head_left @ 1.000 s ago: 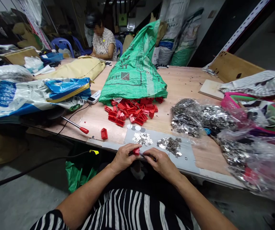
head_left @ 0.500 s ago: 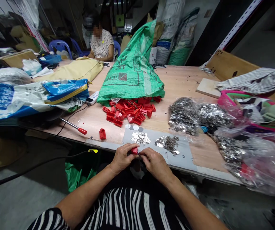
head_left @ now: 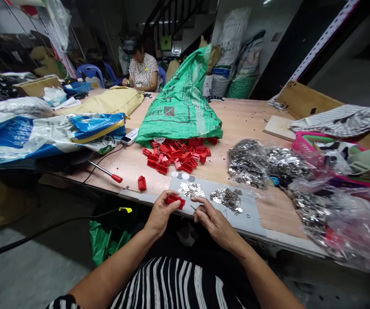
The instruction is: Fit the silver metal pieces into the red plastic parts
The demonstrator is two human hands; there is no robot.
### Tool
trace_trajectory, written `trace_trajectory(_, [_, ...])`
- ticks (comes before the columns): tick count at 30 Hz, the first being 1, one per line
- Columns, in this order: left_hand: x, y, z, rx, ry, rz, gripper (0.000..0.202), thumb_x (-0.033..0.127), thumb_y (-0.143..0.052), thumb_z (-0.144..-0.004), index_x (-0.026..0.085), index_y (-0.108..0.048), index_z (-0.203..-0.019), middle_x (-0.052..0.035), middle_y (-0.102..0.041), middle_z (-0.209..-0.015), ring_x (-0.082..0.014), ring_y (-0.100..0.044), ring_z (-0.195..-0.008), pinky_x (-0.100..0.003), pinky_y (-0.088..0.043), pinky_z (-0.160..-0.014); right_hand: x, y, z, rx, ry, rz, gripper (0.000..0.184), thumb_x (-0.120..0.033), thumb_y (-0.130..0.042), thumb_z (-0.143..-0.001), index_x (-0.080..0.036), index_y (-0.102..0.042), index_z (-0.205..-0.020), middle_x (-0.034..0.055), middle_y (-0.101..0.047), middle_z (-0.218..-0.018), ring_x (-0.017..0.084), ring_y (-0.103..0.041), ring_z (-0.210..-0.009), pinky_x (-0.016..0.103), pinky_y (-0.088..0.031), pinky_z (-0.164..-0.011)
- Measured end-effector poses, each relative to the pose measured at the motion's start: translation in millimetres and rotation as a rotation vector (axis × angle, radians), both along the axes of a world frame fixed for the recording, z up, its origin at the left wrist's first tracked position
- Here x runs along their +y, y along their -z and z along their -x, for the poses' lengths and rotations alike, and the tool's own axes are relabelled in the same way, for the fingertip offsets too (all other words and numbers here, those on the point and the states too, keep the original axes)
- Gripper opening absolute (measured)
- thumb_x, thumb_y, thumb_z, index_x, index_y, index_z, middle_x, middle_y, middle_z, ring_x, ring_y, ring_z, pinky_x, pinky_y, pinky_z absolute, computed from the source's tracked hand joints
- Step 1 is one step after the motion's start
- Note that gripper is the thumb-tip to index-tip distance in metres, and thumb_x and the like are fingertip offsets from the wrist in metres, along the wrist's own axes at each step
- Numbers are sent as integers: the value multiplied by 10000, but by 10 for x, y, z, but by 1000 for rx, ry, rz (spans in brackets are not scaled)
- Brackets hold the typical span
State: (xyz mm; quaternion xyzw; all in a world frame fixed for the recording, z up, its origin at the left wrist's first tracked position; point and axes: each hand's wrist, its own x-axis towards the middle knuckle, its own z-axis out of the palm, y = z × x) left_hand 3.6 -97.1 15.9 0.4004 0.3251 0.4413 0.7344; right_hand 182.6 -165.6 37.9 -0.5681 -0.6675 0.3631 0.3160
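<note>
At the table's front edge my left hand (head_left: 161,211) is closed around a small red plastic piece (head_left: 175,200). A few centimetres to the right, my right hand (head_left: 211,219) pinches a thin metal pin (head_left: 193,207) whose tip points at the red piece. Both hands hover over a grey mat (head_left: 252,212) bearing two little heaps of shiny metal parts (head_left: 191,189) and darker metal parts (head_left: 228,197). A heap of red plastic pieces (head_left: 177,154) spills from a green woven sack (head_left: 181,107) beyond the mat. One lone red piece (head_left: 141,183) stands left of the mat.
Clear bags of metal parts (head_left: 257,161) and a pink basket (head_left: 304,143) crowd the right side. A red-handled tool (head_left: 107,173), a remote (head_left: 129,136) and blue-white sacks (head_left: 43,135) lie left. Another person (head_left: 143,71) sits at the far end. A green bag (head_left: 107,238) hangs below the table.
My hands have drawn slightly apart; the pin in my right hand has come away from the red piece. The camera view tipped down a little.
</note>
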Motion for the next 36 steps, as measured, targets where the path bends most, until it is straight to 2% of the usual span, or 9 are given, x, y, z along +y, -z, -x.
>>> trace_trajectory(4, [-38,-69,25,-249,102,322,216,248,-752,-717,161,-557,-750,-27,-701,-808,-160,-675,-823,-337,-469,-895,22,-60,71,16,-25,-21,416,-299,-340,-987,-222,-335,-1395,-53,-529,-632,128,-520,-602,250,-416,-672])
trace_trajectory(11, [-120,-80,14,-382,124,563,73,175,-663,-800,113,-639,-830,-60,-724,-828,-162,-695,-780,-336,-506,-892,48,-101,153,-69,-27,-48,390,-330,-383,-971,-218,-463,-1336,-35,-563,-610,144,-551,-578,243,-421,-608])
trace_trajectory(14, [-139,-118,-18,-386,108,632,114,187,-590,-861,88,-645,-865,-88,-728,-842,-184,-702,-803,-364,-502,-918,50,-114,167,-112,3,-68,370,-330,-403,-960,-217,-501,-1298,9,-654,-723,172,-612,-666,255,-449,-639])
trace_trajectory(17, [-147,-159,-36,-383,79,665,180,183,-518,-904,61,-645,-869,-107,-729,-821,-192,-706,-785,-378,-505,-919,50,-102,164,-147,18,-95,354,-317,-416,-951,-230,-516,-1279,51,-700,-986,196,-651,-838,271,-475,-722])
trace_trajectory(20, [-149,-173,-35,-380,51,675,191,174,-508,-908,53,-645,-852,-106,-728,-798,-186,-706,-746,-374,-516,-896,51,-80,151,-182,-4,-111,355,-314,-417,-950,-258,-505,-1289,49,-682,-1107,204,-658,-897,284,-482,-760])
trace_trajectory(23, [-156,-159,-32,-392,44,670,168,170,-524,-900,61,-644,-855,-100,-727,-803,-187,-707,-747,-386,-511,-908,68,-62,150,-202,-5,-129,336,-321,-420,-951,-259,-524,-1265,49,-681,-1110,210,-663,-903,296,-481,-777])
trace_trajectory(29, [-166,-93,-39,-388,74,587,95,180,-656,-810,98,-615,-836,-104,-725,-880,-215,-701,-866,-388,-480,-953,181,-7,187,-46,64,-164,330,-370,-362,-980,-224,-643,-1070,28,-687,-846,157,-629,-725,240,-464,-680])
trace_trajectory(33, [-54,-38,26,-209,-42,368,215,246,-742,-732,141,-556,-754,-47,-712,-814,-157,-689,-725,-297,-520,-786,348,63,143,-60,121,-94,368,-402,-345,-979,-202,-628,-1103,-3,-620,-662,145,-579,-600,235,-448,-602])
trace_trajectory(36, [86,0,124,-27,-202,243,271,303,-762,-697,155,-570,-818,-19,-685,-775,-123,-653,-648,-218,-485,-612,530,105,46,-235,195,-125,300,-356,-403,-956,-208,-610,-1116,38,-665,-883,178,-626,-802,275,-470,-748])
